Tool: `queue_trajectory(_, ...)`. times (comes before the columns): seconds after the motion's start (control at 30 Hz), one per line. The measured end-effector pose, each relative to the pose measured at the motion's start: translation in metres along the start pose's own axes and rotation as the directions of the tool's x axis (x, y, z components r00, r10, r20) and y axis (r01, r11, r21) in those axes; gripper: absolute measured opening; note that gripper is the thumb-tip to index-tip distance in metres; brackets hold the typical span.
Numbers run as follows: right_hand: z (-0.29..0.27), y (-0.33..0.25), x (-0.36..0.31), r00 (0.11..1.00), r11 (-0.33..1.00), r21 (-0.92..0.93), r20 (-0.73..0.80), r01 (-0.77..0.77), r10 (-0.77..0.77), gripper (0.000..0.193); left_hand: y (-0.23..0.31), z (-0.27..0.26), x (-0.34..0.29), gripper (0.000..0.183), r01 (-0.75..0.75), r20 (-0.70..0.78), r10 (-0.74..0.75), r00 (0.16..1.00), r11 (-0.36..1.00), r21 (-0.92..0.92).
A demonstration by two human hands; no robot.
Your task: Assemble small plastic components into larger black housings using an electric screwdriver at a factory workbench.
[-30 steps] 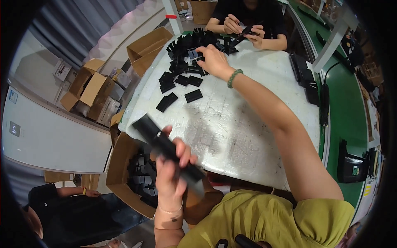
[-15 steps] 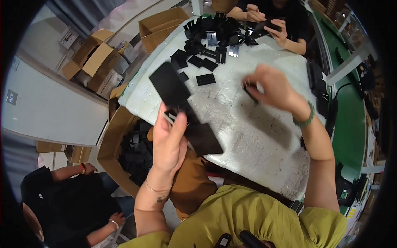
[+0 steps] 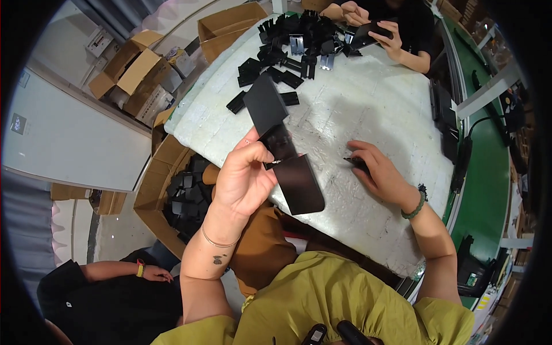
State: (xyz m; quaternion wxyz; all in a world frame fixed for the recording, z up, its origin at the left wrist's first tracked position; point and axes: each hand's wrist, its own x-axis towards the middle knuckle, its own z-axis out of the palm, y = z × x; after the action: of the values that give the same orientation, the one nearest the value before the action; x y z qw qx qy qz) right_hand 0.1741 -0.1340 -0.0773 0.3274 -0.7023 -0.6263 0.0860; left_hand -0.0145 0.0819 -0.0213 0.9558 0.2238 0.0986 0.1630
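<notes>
While the left hand (image 3: 244, 175) grips a long, stepped black part (image 3: 282, 144) at its narrow waist, the right hand (image 3: 385, 172) stands apart from it at about 3 o'clock, a clear gap between them. The left thumb lies across the near edge of that waist; the other fingers go behind the part and are mostly hidden. The part is held up over the white wrapped tabletop (image 3: 368, 224), its long axis running roughly from 11 to 5 o'clock — upper panel (image 3: 264, 106) beyond the hand, lower panel (image 3: 300, 187) slanting back toward the person. From the right fingertips the waist lies near 9 o'clock and the lower panel near 8, so that panel is the closer end. The right fingers, pointing to about 10 o'clock, are curled around a small black piece (image 3: 359, 164), too covered for its shape to be told. Toward 12 o'clock sits a heap of black parts (image 3: 305, 29), with a few loose ones just short of it; at 1 o'clock a co-worker's hands (image 3: 391, 40) hold another dark part (image 3: 368, 35).
</notes>
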Motion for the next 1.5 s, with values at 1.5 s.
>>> queue_trajectory(1.5,0.016,-0.127,0.117,0.884,0.891,0.373,-0.464,0.26,-0.063,0.028,-0.013,0.033,-0.049,0.074,-0.551,0.079,0.602,0.795,0.662,0.508)
